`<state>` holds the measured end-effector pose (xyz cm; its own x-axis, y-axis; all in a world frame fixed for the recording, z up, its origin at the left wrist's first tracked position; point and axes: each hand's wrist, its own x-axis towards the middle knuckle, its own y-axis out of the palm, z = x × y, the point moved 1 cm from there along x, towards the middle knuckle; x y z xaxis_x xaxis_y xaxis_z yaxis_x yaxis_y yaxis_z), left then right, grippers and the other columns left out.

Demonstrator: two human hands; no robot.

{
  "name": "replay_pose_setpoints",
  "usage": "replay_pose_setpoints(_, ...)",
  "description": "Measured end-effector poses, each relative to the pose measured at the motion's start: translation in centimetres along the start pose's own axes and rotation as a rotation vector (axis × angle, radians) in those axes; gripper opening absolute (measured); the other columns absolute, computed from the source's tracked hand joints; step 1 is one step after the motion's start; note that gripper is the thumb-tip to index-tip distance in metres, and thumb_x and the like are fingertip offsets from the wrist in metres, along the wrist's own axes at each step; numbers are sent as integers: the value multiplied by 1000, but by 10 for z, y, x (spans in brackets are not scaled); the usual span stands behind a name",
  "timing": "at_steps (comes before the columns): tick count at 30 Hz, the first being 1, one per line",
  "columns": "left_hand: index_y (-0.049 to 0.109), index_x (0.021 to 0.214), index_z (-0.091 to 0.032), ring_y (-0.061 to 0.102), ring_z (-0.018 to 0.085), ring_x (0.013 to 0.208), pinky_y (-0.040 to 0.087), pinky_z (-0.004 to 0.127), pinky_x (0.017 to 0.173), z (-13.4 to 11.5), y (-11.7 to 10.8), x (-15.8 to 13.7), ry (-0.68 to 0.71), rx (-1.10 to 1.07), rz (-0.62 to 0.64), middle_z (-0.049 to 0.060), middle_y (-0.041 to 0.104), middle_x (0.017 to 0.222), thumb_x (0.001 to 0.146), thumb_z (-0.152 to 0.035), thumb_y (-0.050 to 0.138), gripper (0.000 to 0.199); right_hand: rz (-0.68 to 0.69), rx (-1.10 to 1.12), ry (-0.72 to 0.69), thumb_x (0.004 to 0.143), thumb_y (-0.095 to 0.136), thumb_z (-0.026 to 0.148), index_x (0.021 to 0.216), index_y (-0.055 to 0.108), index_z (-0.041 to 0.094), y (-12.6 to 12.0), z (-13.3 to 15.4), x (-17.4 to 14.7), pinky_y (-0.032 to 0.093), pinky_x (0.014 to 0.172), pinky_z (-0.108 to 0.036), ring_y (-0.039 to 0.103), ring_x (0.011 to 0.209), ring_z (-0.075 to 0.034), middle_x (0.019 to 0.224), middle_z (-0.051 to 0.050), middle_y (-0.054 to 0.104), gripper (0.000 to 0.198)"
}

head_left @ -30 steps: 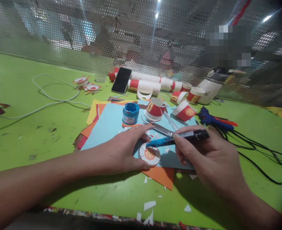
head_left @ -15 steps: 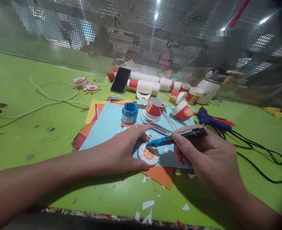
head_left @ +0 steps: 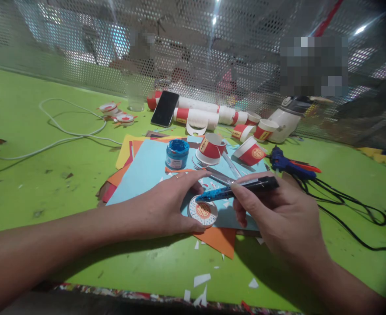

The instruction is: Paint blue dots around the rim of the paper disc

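My left hand grips a small round paper disc by its edge, thumb in front and fingers behind. The disc is white with an orange emblem in its middle and blue dots around it. Between the fingers of my right hand is a black marker pen, its front end smeared with blue paint. That blue end is at the disc's upper left part; whether it touches, I cannot tell. An open jar of blue paint stands on light blue paper beyond my left hand.
Cut red-and-white paper cups and scissors lie behind my hands. A blue glue gun with black cable is at right. Farther back are a phone, a white cable and a white bottle. White scraps litter the front.
My right hand has moved slightly left with the marker pen, bringing its blue end farther over the disc's upper left. My left hand stays on the disc.
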<state>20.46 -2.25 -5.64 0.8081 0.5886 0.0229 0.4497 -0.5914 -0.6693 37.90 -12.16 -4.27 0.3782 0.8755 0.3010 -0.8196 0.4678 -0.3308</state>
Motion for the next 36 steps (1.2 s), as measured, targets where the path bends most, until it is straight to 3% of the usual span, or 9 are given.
replay_pose_setpoints(16, 35, 150, -23, 53, 31, 127, 44, 44, 105, 2, 1, -1, 34, 3, -5, 11, 54, 143, 73, -36, 77, 88, 4, -30, -2, 84, 74, 40, 79, 68, 21, 2, 3, -1, 45, 41, -20, 53, 44, -8, 53, 5, 59, 20)
replay_pose_setpoints(22, 35, 150, -23, 56, 30, 123, 46, 42, 103, 2, 0, -1, 9, 10, -1, 9, 58, 138, 73, -36, 77, 89, -69, -14, -34, 84, 73, 40, 74, 65, 22, -1, 5, -1, 36, 33, -17, 46, 37, -6, 47, 6, 56, 23)
replay_pose_setpoints(25, 36, 149, -24, 58, 29, 121, 47, 41, 102, 2, 0, -1, 13, 27, -8, 7, 59, 136, 72, -36, 77, 88, -104, -13, -47, 84, 74, 39, 72, 65, 21, -1, 5, -1, 38, 34, -15, 47, 38, -5, 47, 7, 56, 23)
replay_pose_setpoints(36, 42, 144, -28, 58, 28, 121, 49, 40, 100, 0, 1, -1, 62, 51, -25, 6, 58, 138, 73, -32, 76, 79, -50, 2, -91, 85, 74, 38, 76, 66, 20, 0, -4, 1, 41, 34, -12, 51, 38, -5, 49, 7, 59, 21)
